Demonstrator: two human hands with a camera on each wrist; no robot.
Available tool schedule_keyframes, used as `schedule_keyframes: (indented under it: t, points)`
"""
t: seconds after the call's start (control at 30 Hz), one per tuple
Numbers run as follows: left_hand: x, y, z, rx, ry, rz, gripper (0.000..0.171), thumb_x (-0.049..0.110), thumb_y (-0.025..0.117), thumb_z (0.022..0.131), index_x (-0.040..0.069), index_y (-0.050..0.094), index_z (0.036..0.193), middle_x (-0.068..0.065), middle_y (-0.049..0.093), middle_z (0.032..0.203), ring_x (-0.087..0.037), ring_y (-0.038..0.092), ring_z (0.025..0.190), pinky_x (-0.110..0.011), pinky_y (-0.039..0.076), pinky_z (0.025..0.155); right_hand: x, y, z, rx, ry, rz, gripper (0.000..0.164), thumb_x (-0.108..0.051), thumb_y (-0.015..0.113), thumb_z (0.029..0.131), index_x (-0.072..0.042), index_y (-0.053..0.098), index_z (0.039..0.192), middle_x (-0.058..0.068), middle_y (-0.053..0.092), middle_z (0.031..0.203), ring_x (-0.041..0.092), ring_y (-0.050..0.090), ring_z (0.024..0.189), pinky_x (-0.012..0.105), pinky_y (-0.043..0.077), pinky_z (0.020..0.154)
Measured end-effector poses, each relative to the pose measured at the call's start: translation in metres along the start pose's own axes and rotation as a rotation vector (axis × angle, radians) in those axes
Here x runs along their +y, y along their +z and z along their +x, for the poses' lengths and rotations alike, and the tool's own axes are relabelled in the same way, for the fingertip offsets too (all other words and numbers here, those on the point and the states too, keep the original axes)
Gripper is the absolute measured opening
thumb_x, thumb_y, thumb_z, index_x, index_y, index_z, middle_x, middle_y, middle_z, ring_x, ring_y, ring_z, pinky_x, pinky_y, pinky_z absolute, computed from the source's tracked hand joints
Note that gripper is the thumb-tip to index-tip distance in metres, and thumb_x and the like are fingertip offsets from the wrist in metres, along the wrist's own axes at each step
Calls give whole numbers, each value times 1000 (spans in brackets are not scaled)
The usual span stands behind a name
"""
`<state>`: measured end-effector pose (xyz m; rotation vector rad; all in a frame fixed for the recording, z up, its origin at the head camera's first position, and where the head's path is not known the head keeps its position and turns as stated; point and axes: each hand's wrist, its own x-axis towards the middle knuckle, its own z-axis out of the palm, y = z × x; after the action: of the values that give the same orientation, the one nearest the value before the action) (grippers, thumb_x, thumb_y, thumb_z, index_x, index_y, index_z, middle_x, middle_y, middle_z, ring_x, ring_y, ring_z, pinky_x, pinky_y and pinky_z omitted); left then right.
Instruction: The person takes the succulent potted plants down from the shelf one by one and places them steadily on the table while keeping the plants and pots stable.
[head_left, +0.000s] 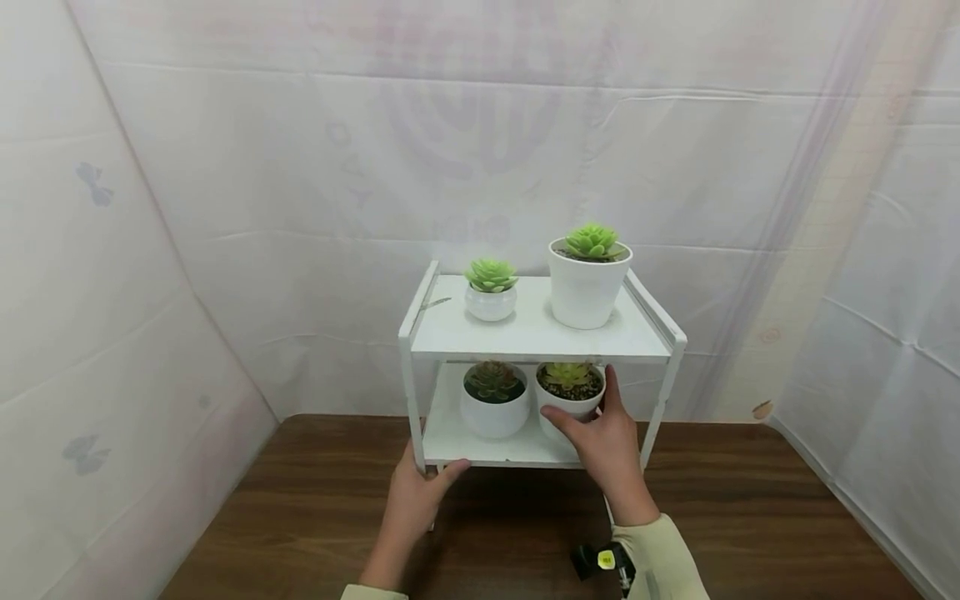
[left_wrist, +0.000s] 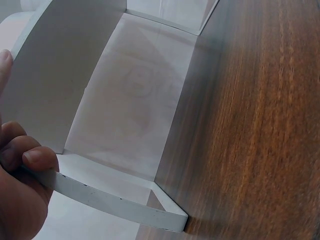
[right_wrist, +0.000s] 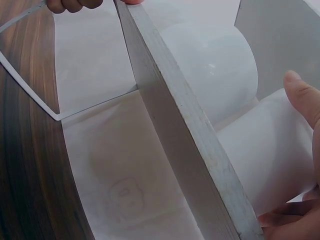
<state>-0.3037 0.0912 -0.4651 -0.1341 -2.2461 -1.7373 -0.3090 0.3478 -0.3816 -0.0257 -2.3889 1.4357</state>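
Observation:
A white two-tier shelf [head_left: 540, 343] stands on the brown wooden table. My left hand [head_left: 417, 492] grips its lower left corner, thumb over the front edge of the lower board; in the left wrist view the fingers [left_wrist: 40, 159] curl round the white leg. On the lower tier, my right hand [head_left: 611, 446] holds a white pot with a yellow-green succulent [head_left: 558, 408], thumb in front and fingers round its right side. Just left of it, close by, is a rounder white pot with a dark succulent [head_left: 495, 417]. The right wrist view shows the held pot [right_wrist: 270, 150] behind the board edge.
The upper tier bears a small round pot with a light green succulent [head_left: 491, 302] and a taller white pot with a green succulent [head_left: 585, 292]. White printed sheeting [head_left: 315, 208] hangs behind and at both sides. The wooden table [head_left: 300, 500] extends on both sides of the shelf.

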Motion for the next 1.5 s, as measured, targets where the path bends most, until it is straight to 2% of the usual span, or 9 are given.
schedule_keyframes:
  t: [0.23, 0.4, 0.53, 0.83, 1.17, 1.5]
  points:
    - [-1, 1, 0, 4, 6, -3, 88, 49, 80, 73, 27, 36, 146, -4, 51, 143, -25, 54, 126, -52, 45, 102, 0, 1, 3, 10, -3, 15, 127, -61, 80, 68, -15, 1, 157, 22, 34, 151, 37, 40, 137, 53, 43, 103]
    - [-2, 1, 0, 8, -4, 1, 92, 49, 79, 73, 23, 34, 148, -6, 51, 144, -26, 53, 126, -53, 44, 102, -1, 2, 6, 14, -15, 34, 121, -58, 82, 66, -17, 11, 155, 18, 39, 146, 35, 43, 134, 55, 42, 103]
    - [-2, 0, 0, 10, 2, 1, 92, 49, 80, 73, 23, 34, 148, -6, 51, 143, -26, 53, 126, -52, 44, 102, -2, 3, 8, 13, 8, 25, 119, -57, 84, 66, -16, 16, 154, 17, 42, 144, 35, 45, 132, 56, 41, 103]
    - [-1, 1, 0, 4, 20, -4, 88, 49, 79, 74, 28, 35, 146, -2, 51, 143, -24, 52, 129, -51, 44, 103, -3, 3, 12, -6, 38, 68, 116, -48, 86, 68, -15, 13, 153, 17, 38, 146, 35, 42, 134, 57, 37, 106]
    - [-1, 1, -1, 13, 5, 13, 92, 47, 80, 74, 22, 33, 149, -6, 50, 144, -26, 53, 127, -52, 45, 101, -3, 3, 13, -39, 44, 89, 115, -48, 85, 70, -17, 12, 153, 18, 37, 146, 35, 41, 134, 59, 36, 106]
    - [0, 1, -1, 18, 8, 9, 89, 48, 80, 73, 23, 36, 146, -4, 53, 141, -23, 54, 124, -48, 45, 101, -4, 2, 12, -43, 38, 88, 113, -43, 85, 71, -15, 13, 154, 19, 37, 146, 36, 41, 134, 58, 37, 105]
